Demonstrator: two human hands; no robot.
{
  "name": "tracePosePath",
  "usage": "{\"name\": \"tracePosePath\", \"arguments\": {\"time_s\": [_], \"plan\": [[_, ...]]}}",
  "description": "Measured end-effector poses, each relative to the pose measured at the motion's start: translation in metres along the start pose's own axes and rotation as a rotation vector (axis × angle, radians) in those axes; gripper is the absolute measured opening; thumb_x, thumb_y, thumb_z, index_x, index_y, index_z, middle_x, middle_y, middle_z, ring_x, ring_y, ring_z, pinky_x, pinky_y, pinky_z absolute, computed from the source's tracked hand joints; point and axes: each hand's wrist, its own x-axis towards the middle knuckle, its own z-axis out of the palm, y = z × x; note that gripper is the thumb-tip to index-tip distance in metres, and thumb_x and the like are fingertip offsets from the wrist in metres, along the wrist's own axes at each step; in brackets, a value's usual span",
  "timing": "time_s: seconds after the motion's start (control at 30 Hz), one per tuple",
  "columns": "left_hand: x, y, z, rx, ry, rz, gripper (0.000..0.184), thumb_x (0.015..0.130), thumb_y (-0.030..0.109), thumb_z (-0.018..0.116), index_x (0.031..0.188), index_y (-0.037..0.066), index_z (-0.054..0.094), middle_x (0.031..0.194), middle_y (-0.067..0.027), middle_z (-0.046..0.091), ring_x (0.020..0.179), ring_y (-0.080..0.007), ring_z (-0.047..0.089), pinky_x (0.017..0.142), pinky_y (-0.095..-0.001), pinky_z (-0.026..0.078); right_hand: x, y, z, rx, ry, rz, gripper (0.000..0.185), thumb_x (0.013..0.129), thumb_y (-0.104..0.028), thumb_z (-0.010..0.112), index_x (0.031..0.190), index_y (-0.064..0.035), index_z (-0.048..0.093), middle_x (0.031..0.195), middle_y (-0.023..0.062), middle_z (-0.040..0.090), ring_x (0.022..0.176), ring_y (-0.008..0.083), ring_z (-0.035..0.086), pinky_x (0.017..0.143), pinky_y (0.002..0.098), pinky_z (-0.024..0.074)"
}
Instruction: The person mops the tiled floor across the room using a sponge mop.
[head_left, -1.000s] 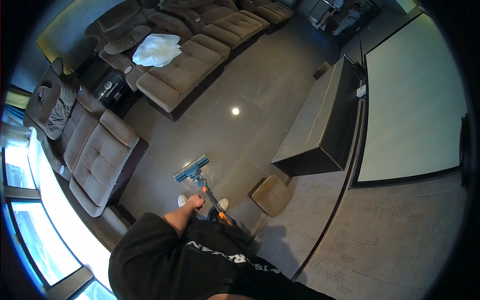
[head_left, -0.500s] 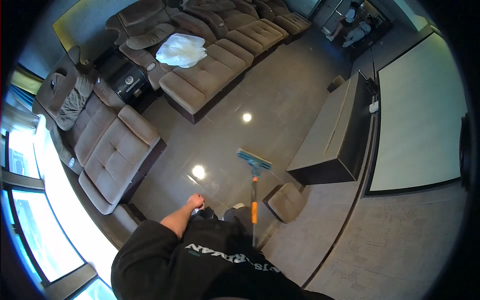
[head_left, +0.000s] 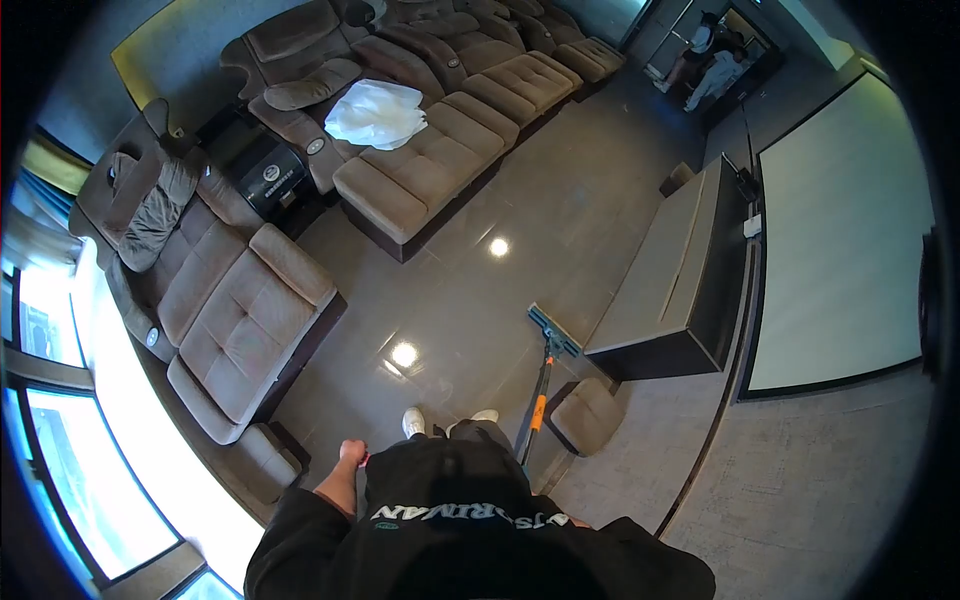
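My left hand (head_left: 352,453) is closed in a fist low beside my body, with a small reddish spot at its edge; whatever it holds, if anything, is too small to make out. A mop with a flat blue-grey head (head_left: 554,331) rests on the floor ahead and to the right, near the box's corner. Its black and orange handle (head_left: 538,411) slants down toward my right side and disappears behind my dark top. My right hand is hidden; only a sliver of skin shows beside the sleeve.
Brown recliners (head_left: 240,325) line the left and back, one bearing a white bag (head_left: 376,114). To the right stand a long box (head_left: 650,270), a small stool (head_left: 586,416) and a pale screen (head_left: 840,250). People (head_left: 715,75) are near the far doorway. Windows (head_left: 90,460) are at left.
The mop head has swung from the floor before my feet to the right, toward the long box. My left hand has moved left and down, away from my front. The view has shifted slightly.
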Motion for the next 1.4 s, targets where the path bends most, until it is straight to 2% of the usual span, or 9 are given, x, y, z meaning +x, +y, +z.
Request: {"name": "tracePosePath", "arguments": {"time_s": [0.23, 0.33, 0.5, 0.57, 0.67, 0.8, 0.93, 1.1, 1.4], "plan": [[0.032, 0.021, 0.061, 0.415, -0.024, 0.195, 0.033, 0.067, 0.025, 0.052, 0.088, 0.002, 0.063, 0.096, -0.0175, 0.06, 0.095, -0.0323, 0.055, 0.083, -0.0356, 0.043, -0.002, 0.018, -0.024, 0.133, 0.035, 0.07, 0.039, 0.068, -0.026, 0.065, 0.092, 0.0029, 0.055, 0.079, 0.0142, 0.057, 0.067, 0.0268, 0.056, 0.056, 0.0354, 0.044], [0.038, 0.043, 0.066, 0.487, 0.024, 0.271, 0.03, 0.068, 0.025, 0.051, 0.084, 0.003, 0.064, 0.089, -0.0155, 0.062, 0.09, -0.0279, 0.059, 0.08, -0.0351, 0.045, 0.001, 0.022, -0.023, 0.193, 0.06, 0.066, 0.04, 0.068, -0.026, 0.065, 0.093, 0.0032, 0.055, 0.081, 0.0147, 0.057, 0.068, 0.0274, 0.057, 0.057, 0.0357, 0.0443], [0.077, 0.092, 0.071, 0.19, -0.127, 0.299, 0.02, 0.071, 0.019, 0.047, 0.065, 0.004, 0.059, 0.057, -0.0139, 0.059, 0.053, -0.0236, 0.06, 0.058, -0.0343, 0.049, 0.006, 0.031, -0.006, 0.258, 0.115, 0.062, 0.042, 0.068, -0.026, 0.065, 0.095, 0.0038, 0.055, 0.083, 0.0155, 0.058, 0.07, 0.0284, 0.057, 0.058, 0.0362, 0.045], [0.068, 0.118, 0.07, 0.136, -0.156, 0.28, 0.022, 0.073, 0.02, 0.046, 0.067, 0.004, 0.059, 0.055, -0.0115, 0.059, 0.054, -0.022, 0.06, 0.058, -0.0332, 0.049, 0.009, 0.037, 0.002, 0.271, 0.149, 0.06, 0.042, 0.068, -0.026, 0.066, 0.096, 0.0041, 0.055, 0.084, 0.0158, 0.058, 0.071, 0.0288, 0.058, 0.059, 0.0364, 0.0453], [0.102, 0.117, 0.096, 0.035, -0.111, 0.346, 0.016, 0.074, 0.014, 0.048, 0.077, 0.002, 0.058, 0.054, -0.0114, 0.056, 0.044, -0.0197, 0.055, 0.039, -0.0315, 0.045, 0.013, 0.044, 0.01, 0.227, 0.26, 0.07, 0.044, 0.068, -0.026, 0.066, 0.097, 0.0044, 0.055, 0.085, 0.0163, 0.059, 0.072, 0.0294, 0.058, 0.059, 0.0367, 0.0456], [0.09, 0.135, 0.099, 0.185, -0.22, 0.415, 0.014, 0.073, 0.013, 0.05, 0.075, 0.001, 0.057, 0.056, -0.0103, 0.056, 0.045, -0.0187, 0.055, 0.039, -0.0304, 0.045, 0.004, 0.016, 0.02, -0.113, 0.415, 0.186, 0.051, 0.065, -0.029, 0.068, 0.098, 0.0072, 0.053, 0.093, 0.02, 0.058, 0.083, 0.03, 0.059, 0.064, 0.038, 0.0461], [0.069, 0.115, 0.116, 0.24, -0.293, 0.302, 0.019, 0.076, 0.016, 0.046, 0.071, 0.002, 0.057, 0.056, -0.0094, 0.057, 0.046, -0.0174, 0.056, 0.041, -0.0295, 0.046, 0.016, 0.038, 0.033, -0.26, 0.579, 0.028, 0.045, 0.068, -0.029, 0.064, 0.096, 0.0053, 0.055, 0.091, 0.022, 0.059, 0.085, 0.0313, 0.059, 0.07, 0.0385, 0.0444], [0.05, 0.082, 0.121, 0.267, -0.397, 0.204, 0.017, 0.075, 0.014, 0.05, 0.077, -0.001, 0.058, 0.059, -0.0089, 0.059, 0.044, -0.0148, 0.055, 0.039, -0.0266, 0.046, 0.024, 0.043, 0.035, -0.238, 0.495, 0.012, 0.043, 0.071, -0.028, 0.06, 0.097, 0.0054, 0.054, 0.094, 0.023, 0.058, 0.09, 0.0338, 0.057, 0.073, 0.0388, 0.0436], [0.063, 0.069, 0.083, 0.11, -0.238, 0.201, 0.016, 0.073, 0.011, 0.045, 0.074, 0.0, 0.057, 0.056, -0.0096, 0.057, 0.043, -0.016, 0.055, 0.04, -0.0291, 0.046, 0.013, 0.023, 0.042, -0.094, 0.482, 0.033, 0.055, 0.064, -0.028, 0.064, 0.1, 0.0103, 0.051, 0.097, 0.026, 0.056, 0.094, 0.0344, 0.055, 0.077, 0.039, 0.0427]]}}
